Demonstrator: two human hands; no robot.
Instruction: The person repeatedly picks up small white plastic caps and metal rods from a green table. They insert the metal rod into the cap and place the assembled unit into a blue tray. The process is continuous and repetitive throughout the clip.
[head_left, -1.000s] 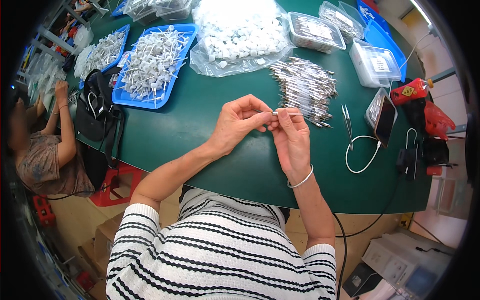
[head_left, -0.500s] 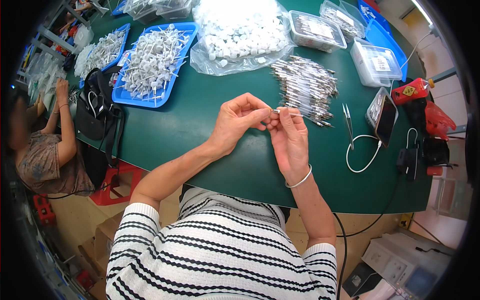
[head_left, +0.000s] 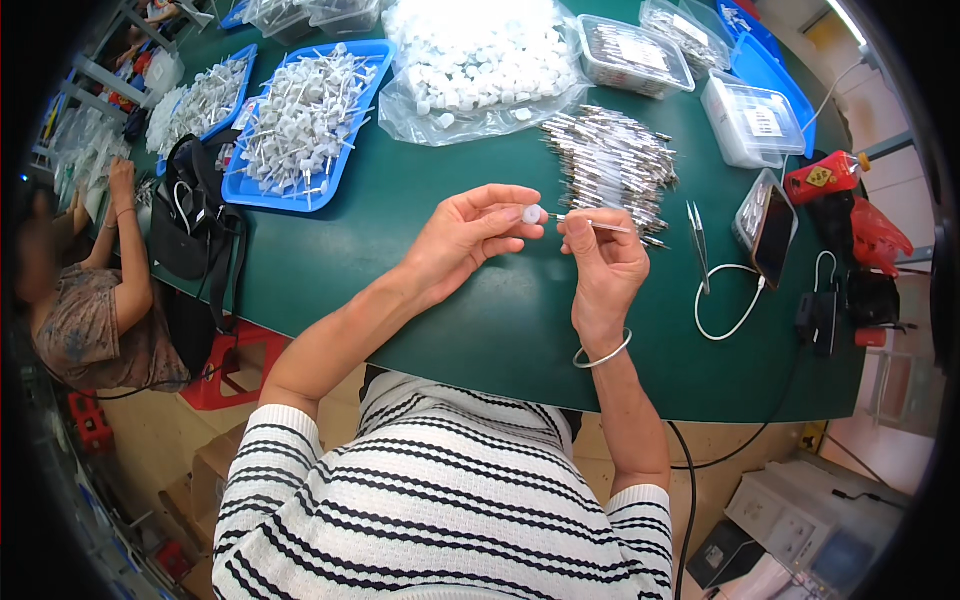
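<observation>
Pile (head_left: pixel 612 165) of thin metal-ended rods lies just beyond your right grip (head_left: pixel 605 262), the nearest obstacle on the far side. To its right, tweezers (head_left: pixel 698 245), tips pointing away from you. White cable (head_left: pixel 720 338) loops by their near end and runs up to the phone (head_left: pixel 774 242), which lies tilted on a small box (head_left: pixel 743 228). Red bottle (head_left: pixel 822 181) farther right. Bag (head_left: pixel 490 60) of white caps at far middle; blue tray (head_left: pixel 236 188) heaped with white stemmed pieces left of it. Dark backpack (head_left: pixel 185 230) left of the tray, co-worker (head_left: pixel 105 325) sitting past it.

Front edge of the tabletop (head_left: pixel 430 345) curves from the backpack side past your waist, under both forearms. Room to move: green surface between the tray and your left grip (head_left: pixel 470 235), and between your forearms back to that edge. Right side tighter, with the pile, tweezers and cable around you.

Left grip narrow: thumb and fingers pinch a white cap (head_left: pixel 532 214), round face up toward the camera. Right grip narrow too: thumb and fingertips hold a rod (head_left: pixel 612 228) crosswise, metal end toward the cap. Cap and rod side by side between your hands; whether they touch, too small to tell.
</observation>
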